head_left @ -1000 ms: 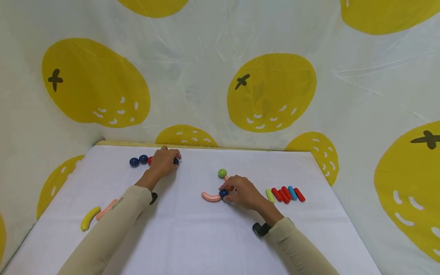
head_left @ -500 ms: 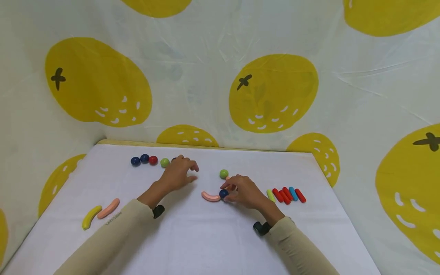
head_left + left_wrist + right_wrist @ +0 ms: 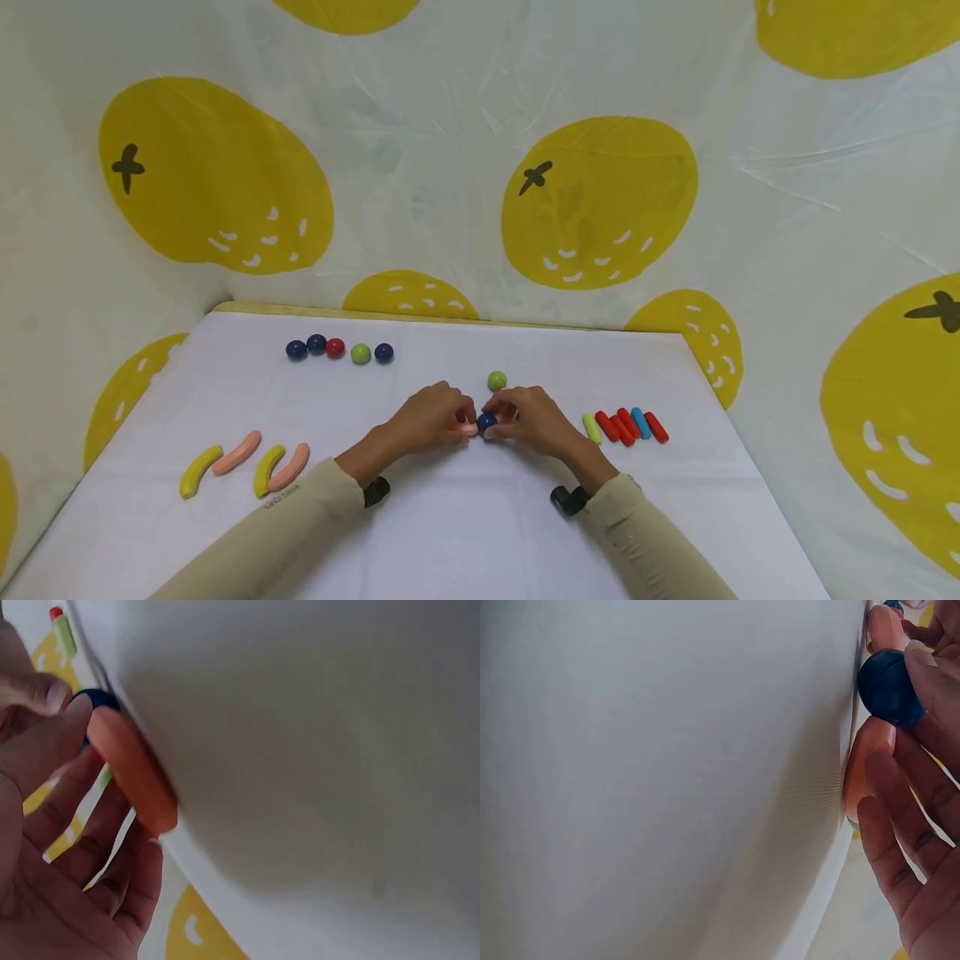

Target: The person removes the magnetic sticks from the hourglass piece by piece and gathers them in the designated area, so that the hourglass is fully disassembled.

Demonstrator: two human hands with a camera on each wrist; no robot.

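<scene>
In the head view my left hand [image 3: 431, 418] pinches a pink curved stick [image 3: 468, 429] at the middle of the white table. The left wrist view shows that stick [image 3: 135, 771] between thumb and fingers, one end against a dark blue ball [image 3: 97, 697]. From the right, my right hand [image 3: 531, 423] grips the blue ball [image 3: 487, 422] with thumb and fingertips. A second pink stick [image 3: 870, 761] meets the ball's other side, partly behind the right fingers. Just beyond the hands lies a green ball [image 3: 497, 381].
At the back left, a red ball [image 3: 335, 348] stands in a row with a green ball [image 3: 361, 353] and several blue ones. Two yellow curved sticks [image 3: 199, 472] and two pink ones [image 3: 237, 452] lie front left. Several short red, blue and lime sticks [image 3: 626, 425] lie right.
My left hand has left the blue ball in the back row and come right and nearer, onto the pink stick. The right hand stays on its ball. The middle green ball has shifted slightly right.
</scene>
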